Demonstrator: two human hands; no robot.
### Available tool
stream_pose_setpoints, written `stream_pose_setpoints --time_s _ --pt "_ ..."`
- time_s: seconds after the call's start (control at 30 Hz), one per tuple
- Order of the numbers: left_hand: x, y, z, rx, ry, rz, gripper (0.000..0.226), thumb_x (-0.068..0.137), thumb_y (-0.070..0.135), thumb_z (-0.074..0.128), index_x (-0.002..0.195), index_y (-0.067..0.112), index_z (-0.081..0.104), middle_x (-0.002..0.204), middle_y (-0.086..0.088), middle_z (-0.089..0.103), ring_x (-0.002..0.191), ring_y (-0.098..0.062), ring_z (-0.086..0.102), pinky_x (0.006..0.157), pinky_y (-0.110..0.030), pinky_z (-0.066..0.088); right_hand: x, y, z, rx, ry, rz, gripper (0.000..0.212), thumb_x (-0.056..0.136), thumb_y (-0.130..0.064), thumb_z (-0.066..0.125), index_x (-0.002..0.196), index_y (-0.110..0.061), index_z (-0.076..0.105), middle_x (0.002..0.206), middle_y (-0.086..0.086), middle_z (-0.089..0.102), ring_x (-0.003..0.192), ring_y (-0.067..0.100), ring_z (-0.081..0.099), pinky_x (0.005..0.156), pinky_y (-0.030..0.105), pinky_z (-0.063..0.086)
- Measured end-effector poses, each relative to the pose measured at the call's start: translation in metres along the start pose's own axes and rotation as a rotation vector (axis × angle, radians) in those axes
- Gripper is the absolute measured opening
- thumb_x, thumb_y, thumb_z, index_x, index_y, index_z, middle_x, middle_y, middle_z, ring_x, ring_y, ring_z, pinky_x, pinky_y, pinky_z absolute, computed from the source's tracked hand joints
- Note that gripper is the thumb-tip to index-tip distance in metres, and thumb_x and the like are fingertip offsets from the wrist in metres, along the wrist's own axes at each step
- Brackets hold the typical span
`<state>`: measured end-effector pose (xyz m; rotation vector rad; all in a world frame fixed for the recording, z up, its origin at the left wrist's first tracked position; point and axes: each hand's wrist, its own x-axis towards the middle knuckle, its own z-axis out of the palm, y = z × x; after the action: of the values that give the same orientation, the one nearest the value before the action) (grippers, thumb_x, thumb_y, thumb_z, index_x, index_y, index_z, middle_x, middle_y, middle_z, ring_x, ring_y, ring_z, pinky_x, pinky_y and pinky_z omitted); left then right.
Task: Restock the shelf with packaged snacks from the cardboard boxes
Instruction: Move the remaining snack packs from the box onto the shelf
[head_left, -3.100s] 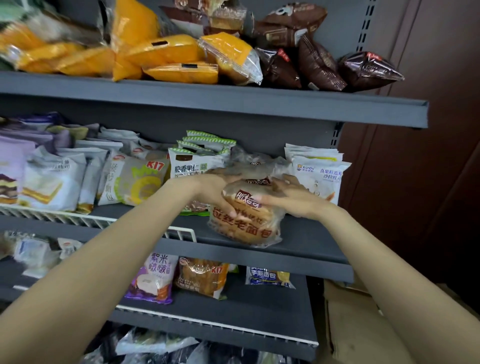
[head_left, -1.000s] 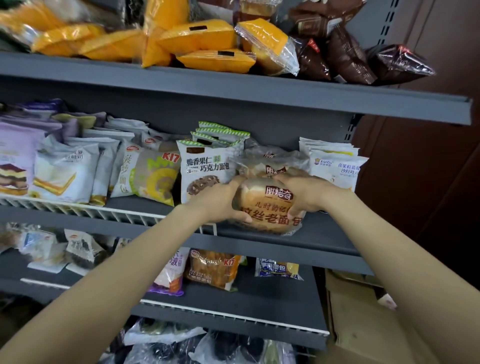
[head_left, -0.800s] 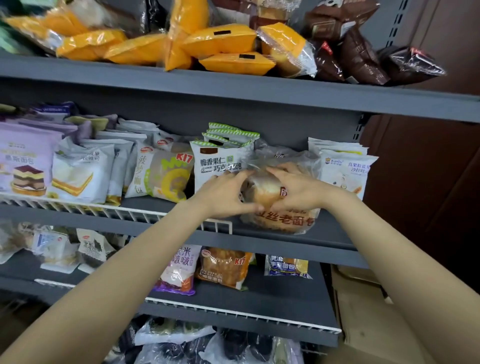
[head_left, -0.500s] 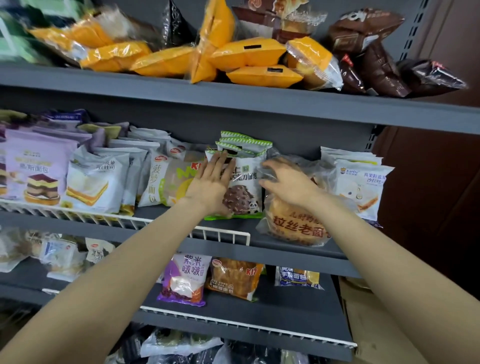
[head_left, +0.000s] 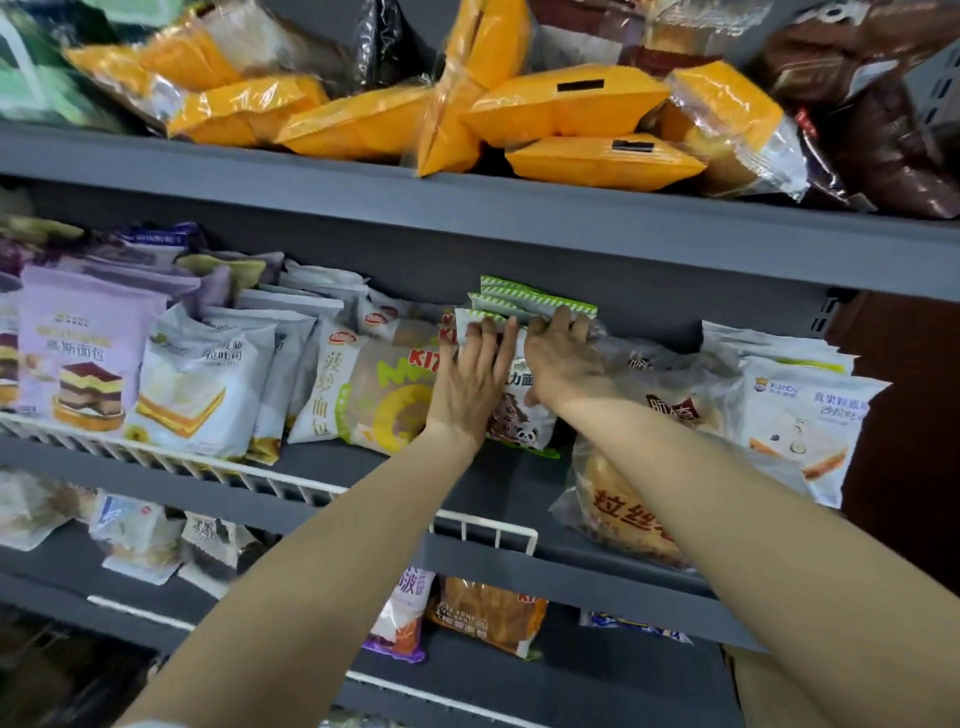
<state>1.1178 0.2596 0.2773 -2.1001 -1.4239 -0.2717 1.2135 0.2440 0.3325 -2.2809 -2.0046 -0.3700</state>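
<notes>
Both hands were on the green-trimmed snack packs (head_left: 524, 364) — left hand (head_left: 475, 382) pressed flat, right hand (head_left: 563, 358) gripped their tops

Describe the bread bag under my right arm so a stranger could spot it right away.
Look at the middle shelf, right of the white wire rail. The clear bread bag sits at the front edge, left of the white sandwich packs. It alone shows a round golden loaf with big red characters.

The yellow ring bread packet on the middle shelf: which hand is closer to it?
Left. The left hand lies at the ring bread packet's right edge; the right hand is farther right, on the green-striped packets.
</notes>
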Motion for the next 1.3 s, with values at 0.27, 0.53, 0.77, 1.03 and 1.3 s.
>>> stream_pose_setpoints --time_s 0.27,0.53,0.77,1.03,1.3 --pt "0.011 -0.041 -0.021 -0.208 -0.121 0.101 0.123 0.064 0.06 0.073 0.15 0.016 -0.003 0.146 -0.016 0.018 0.137 -0.032 0.019 0.11 -0.045 0.021 0.004 0.004 -0.007 -0.067 -0.045 0.023 0.098 0.066 -0.033 0.083 0.137 -0.005 0.021 0.138 0.018 0.026 0.131 0.034 0.026 0.103 0.042 0.036" --pt "0.049 -0.067 -0.032 -0.379 -0.329 0.25 0.137 0.056 0.057 0.081 0.151 0.018 -0.01 0.16 -0.002 -0.002 0.147 -0.023 0.001 0.117 -0.039 0.01 0.014 0.029 -0.023 0.127 -0.254 -0.045 0.132 0.064 -0.055 0.077 0.149 -0.015 -0.015 0.159 0.012 -0.008 0.147 0.028 -0.009 0.12 0.041 0.0" --pt "0.075 -0.063 -0.027 -0.274 -0.313 0.31 0.129 0.047 0.054 0.087 0.148 0.014 0.017 0.151 -0.008 0.032 0.138 -0.028 0.033 0.111 -0.035 0.026 0.031 0.015 -0.012 -0.165 -0.169 -0.09 0.112 0.059 -0.063 0.075 0.146 -0.014 0.024 0.152 0.003 0.034 0.142 0.021 0.028 0.115 0.054 -0.002" --pt "0.067 -0.064 -0.021 -0.36 -0.329 0.265 0.125 0.056 0.056 0.081 0.151 0.022 0.007 0.157 -0.002 0.019 0.144 -0.025 0.021 0.114 -0.046 0.018 0.027 0.014 -0.015 -0.13 -0.18 -0.082 0.107 0.06 -0.06 0.076 0.143 -0.012 0.029 0.149 0.005 0.038 0.139 0.023 0.033 0.116 0.055 0.001" --pt "0.077 -0.057 -0.052 -0.894 -0.301 0.09 0.047 0.1 0.02 0.036 0.147 0.017 0.031 0.154 -0.008 0.028 0.141 -0.025 0.027 0.114 -0.034 0.024 0.024 0.019 -0.011 -0.108 -0.187 -0.094 0.097 0.064 -0.058 0.075 0.141 -0.013 0.036 0.149 0.005 0.038 0.139 0.024 0.033 0.116 0.05 0.01"
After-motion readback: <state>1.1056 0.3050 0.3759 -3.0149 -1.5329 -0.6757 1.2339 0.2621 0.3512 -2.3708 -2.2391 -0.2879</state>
